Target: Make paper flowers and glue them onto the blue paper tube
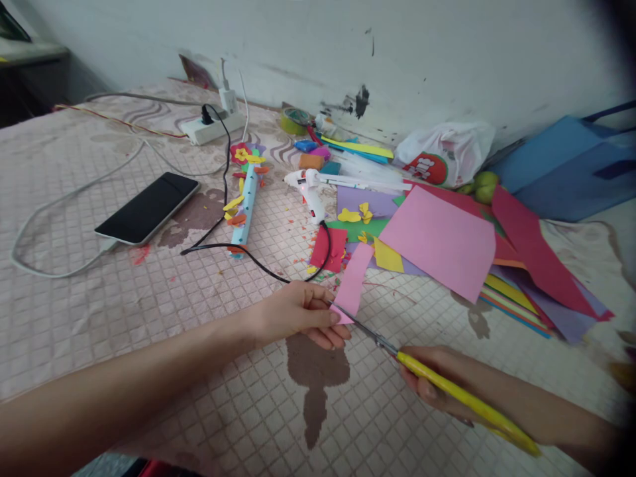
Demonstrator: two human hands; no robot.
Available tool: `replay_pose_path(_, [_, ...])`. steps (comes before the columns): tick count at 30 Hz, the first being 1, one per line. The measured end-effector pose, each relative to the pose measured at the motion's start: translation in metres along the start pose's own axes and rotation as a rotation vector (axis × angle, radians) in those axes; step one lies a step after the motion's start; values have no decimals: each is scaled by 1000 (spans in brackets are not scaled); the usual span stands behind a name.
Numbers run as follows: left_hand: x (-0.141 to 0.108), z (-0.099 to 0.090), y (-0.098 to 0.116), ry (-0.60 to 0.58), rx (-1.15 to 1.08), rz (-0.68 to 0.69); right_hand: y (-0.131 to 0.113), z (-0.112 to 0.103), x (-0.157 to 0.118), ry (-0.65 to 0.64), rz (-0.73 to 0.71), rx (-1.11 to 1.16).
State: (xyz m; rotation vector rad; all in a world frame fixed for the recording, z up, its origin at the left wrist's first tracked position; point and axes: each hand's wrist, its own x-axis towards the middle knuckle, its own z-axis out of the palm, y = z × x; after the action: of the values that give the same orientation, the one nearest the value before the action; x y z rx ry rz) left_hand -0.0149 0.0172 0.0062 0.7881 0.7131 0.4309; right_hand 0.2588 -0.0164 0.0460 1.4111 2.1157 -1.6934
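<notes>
"Pink strip [354,278]: how many, and where?"

"One, near the middle; its near end is pinched in the left hand [298,311]."

"And the right hand [447,361]?"

"Grasping one pair of yellow-handled scissors [464,396], blades at that pinched end; the second blade is hard to make out."

"Around them?"

"One glue gun [311,195] farther off, one phone [149,207] left, one large pink sheet [442,238] right, partly hiding coloured papers [541,255] too overlapped to count. Far right, one blue bag [561,172] is cut off."

matt paper strip [355,278], metal blades [366,329]
</notes>
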Motion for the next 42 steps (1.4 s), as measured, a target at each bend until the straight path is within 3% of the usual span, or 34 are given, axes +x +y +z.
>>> replay_pose_path(6, [1, 0, 0, 1, 4, 0, -1, 0, 5, -132, 66, 78])
replay_pose_path(11, [2, -2, 0, 37, -2, 8, -4, -2, 6, -37, 91, 44])
replay_pose_path(14, [2, -3, -1, 77, 12, 29, 1, -12, 9, 153, 107, -134])
replay_pose_path(21, [1, -4, -1, 192, 259, 7, 39, -50, 28, 857, 406, -807])
replay_pose_path(24, [-5, -10, 6, 213, 454, 39, 57, -60, 34, 998, 452, -873])
replay_pose_path(29, [-18, -22, 25, 345, 717, 123, 74, -67, 32, 1044, 260, -845])
replay_pose_path(33, [-14, -15, 29, 317, 601, 267, 49, -57, 28, 1239, 83, -744])
replay_pose_path(35, [-7, -6, 24, 284, 475, 302, 23, -42, 32, 1159, -100, -456])
replay_pose_path(38, [7, 7, 15, 302, 343, 341, -17, -13, 48, 721, -310, 20])
replay_pose_path(39, [11, 10, 13, 315, 316, 357, -26, -4, 54, 629, -354, 106])
replay_pose_path(42, [20, 16, 11, 320, 245, 396, -39, 12, 68, 535, -443, 262])
